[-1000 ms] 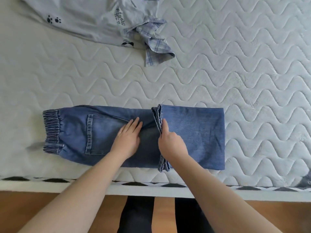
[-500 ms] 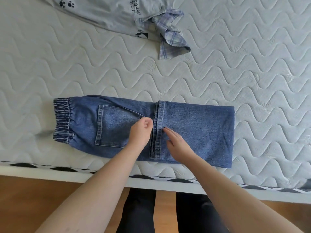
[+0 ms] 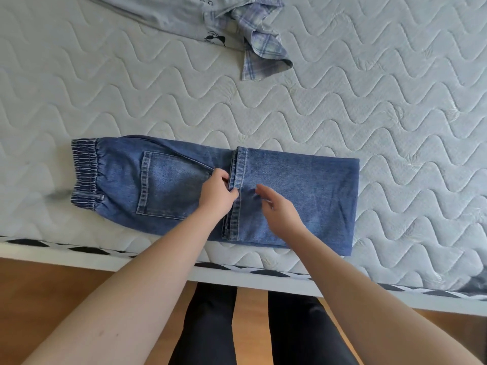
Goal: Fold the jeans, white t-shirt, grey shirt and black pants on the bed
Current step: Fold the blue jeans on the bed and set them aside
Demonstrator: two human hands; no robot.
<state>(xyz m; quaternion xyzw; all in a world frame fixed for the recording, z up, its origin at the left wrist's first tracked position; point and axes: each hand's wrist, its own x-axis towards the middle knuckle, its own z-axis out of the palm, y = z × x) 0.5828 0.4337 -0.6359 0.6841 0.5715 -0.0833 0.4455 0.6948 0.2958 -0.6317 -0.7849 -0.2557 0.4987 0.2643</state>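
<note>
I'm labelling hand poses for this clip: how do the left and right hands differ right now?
The left hand has curled fingers pinching the hem of the jeans; the right hand is open, fingers spread, gripping nothing. The left sits at the hem's edge, the right over the folded-over leg. Both are over the jeans.

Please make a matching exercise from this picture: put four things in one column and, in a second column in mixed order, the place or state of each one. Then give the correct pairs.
Things:
1. jeans
2. left hand
3. right hand
4. grey shirt

Places or states:
A. pinches the hem of the folded-over leg
B. lies unfolded at the far edge of the view, partly out of the frame
C. fingers loosely spread over the denim, holding nothing
D. folded once, near the front edge of the bed

Pairs: 1-D, 2-A, 3-C, 4-B
</note>
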